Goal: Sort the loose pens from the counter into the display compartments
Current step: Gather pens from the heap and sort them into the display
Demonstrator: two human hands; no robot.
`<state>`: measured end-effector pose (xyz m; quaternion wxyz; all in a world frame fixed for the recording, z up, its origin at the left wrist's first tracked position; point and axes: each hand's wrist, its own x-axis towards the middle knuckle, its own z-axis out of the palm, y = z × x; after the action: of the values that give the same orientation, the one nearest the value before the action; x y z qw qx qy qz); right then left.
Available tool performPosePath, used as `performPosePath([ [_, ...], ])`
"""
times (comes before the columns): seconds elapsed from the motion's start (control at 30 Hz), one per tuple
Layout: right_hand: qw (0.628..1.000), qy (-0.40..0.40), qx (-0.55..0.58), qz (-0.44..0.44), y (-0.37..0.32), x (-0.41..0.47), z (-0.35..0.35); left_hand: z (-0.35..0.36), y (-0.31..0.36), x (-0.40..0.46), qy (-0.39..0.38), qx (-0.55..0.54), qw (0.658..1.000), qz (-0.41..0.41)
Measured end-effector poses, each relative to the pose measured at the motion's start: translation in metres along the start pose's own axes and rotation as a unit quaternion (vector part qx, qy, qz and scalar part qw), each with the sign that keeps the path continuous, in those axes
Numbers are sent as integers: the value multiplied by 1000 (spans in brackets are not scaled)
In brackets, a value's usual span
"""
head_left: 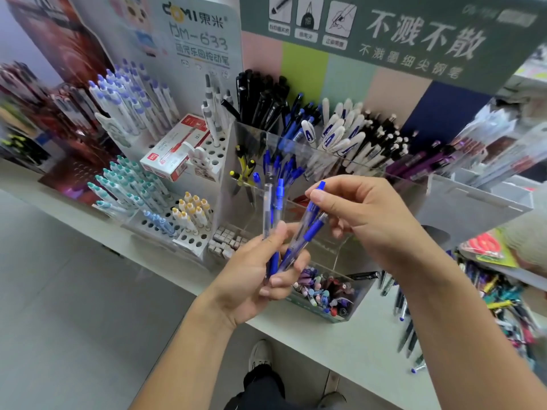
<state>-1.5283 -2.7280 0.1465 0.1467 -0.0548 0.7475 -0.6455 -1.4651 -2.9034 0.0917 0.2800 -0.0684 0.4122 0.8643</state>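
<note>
A person's left hand [260,279] grips a small fan of blue pens [276,229] by their lower ends, above the desk's [349,344] front edge. The right hand [364,214] pinches the top of one pen, fingers [318,196] narrowed on it, probably to draw it out for the clear display compartments [370,179] just behind. More loose pens [405,327] lie near the desk's right end, unsorted.

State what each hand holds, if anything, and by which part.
The left hand grips a bunch of blue pens by their lower ends. The right hand pinches one blue pen near its top.
</note>
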Motion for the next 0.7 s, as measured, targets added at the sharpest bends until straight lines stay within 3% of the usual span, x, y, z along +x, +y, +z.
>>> performPosePath([
  [0.23, 992, -52, -109, -42, -4, 1, 0, -7, -1, -6, -92, 13, 994, -54],
  [0.37, 987, -147, -71, 0, -14, 8, 3, -12, -1, -9, -124, 1, 990, -72],
  [0.43, 983, -169, -75, -4, -14, 13, 6, -15, -2, -11, -101, 20, 993, -63],
  [0.6, 996, -65, -53, -42, -14, 22, 10, -23, -1, -16, -7, 128, 992, -9],
  [0.7, 990, 49, -72, -110, -26, 29, -6, -35, -3, -21, 39, 159, 986, 6],
])
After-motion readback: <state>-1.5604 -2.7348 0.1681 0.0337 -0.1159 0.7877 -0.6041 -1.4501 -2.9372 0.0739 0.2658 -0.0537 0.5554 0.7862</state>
